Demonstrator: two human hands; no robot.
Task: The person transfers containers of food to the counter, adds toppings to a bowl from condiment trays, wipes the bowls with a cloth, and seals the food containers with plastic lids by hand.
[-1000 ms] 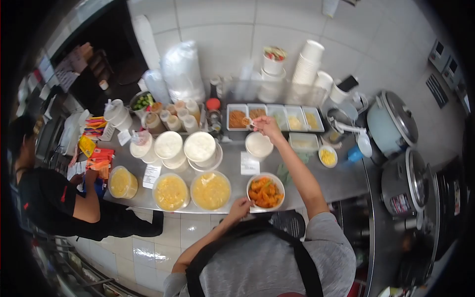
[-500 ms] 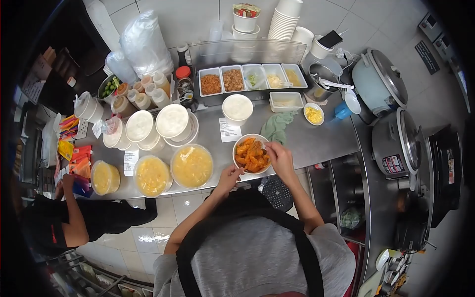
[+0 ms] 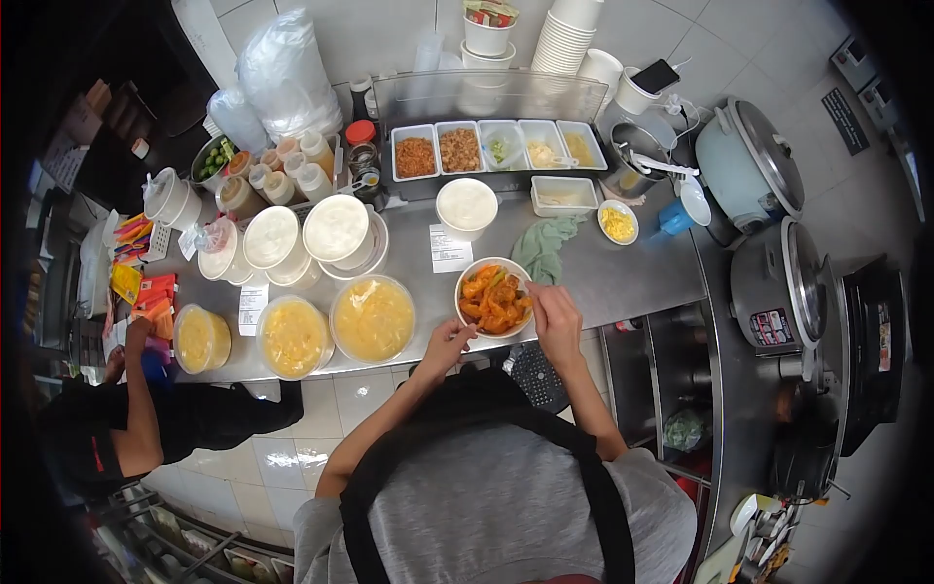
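Note:
A white paper bowl (image 3: 457, 295) filled with orange-sauced food pieces (image 3: 494, 300) is at the counter's front edge. My left hand (image 3: 448, 346) pinches its lower left rim between thumb and fingers. At the right rim, my right hand (image 3: 557, 319) has its fingertips closed on the bowl's edge. Just behind the bowl lie a printed receipt (image 3: 450, 250) and a crumpled green cloth (image 3: 545, 251). Above the receipt stands a white lidded tub (image 3: 467, 207).
Yellow soup tubs (image 3: 373, 316) and white lidded tubs (image 3: 338, 232) stand left. Behind are a topping tray (image 3: 501, 185) and sauce bottles (image 3: 282, 187). A small yellow-filled bowl (image 3: 617, 224) and rice cookers (image 3: 754, 161) are right. A co-worker's arm (image 3: 143, 409) is far left.
My right hand has shifted from over the food to the bowl's right rim. My left hand stays at the lower left rim. The co-worker's hand has moved up slightly.

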